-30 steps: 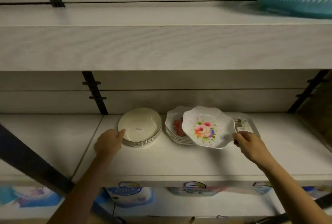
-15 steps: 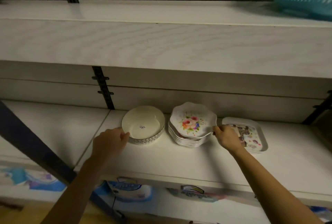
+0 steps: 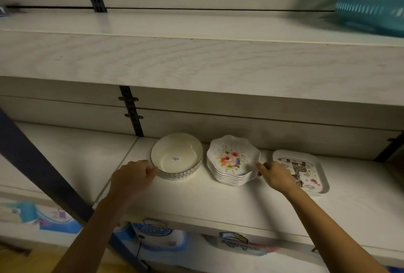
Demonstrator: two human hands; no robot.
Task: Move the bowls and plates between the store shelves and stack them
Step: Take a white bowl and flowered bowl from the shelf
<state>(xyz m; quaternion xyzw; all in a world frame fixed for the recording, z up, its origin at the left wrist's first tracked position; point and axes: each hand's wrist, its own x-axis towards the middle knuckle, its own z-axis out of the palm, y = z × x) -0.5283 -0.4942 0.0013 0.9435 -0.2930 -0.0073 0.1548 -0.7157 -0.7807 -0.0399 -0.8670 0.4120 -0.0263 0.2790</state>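
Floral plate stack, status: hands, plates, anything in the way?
Left hand grips the cream bowl stack. Right hand at top floral plate rim, grip unclear. Printed tray close beside, right.

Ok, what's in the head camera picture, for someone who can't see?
Two hands reach onto a store shelf: the left hand grips a stack of cream bowls, the right hand touches a stack of flowered plates beside a patterned tray.

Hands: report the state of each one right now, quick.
Left hand: curled on the rim of the cream bowl, holding it.
Right hand: fingertips at the edge of the top floral plate; pinching or just touching cannot be told.
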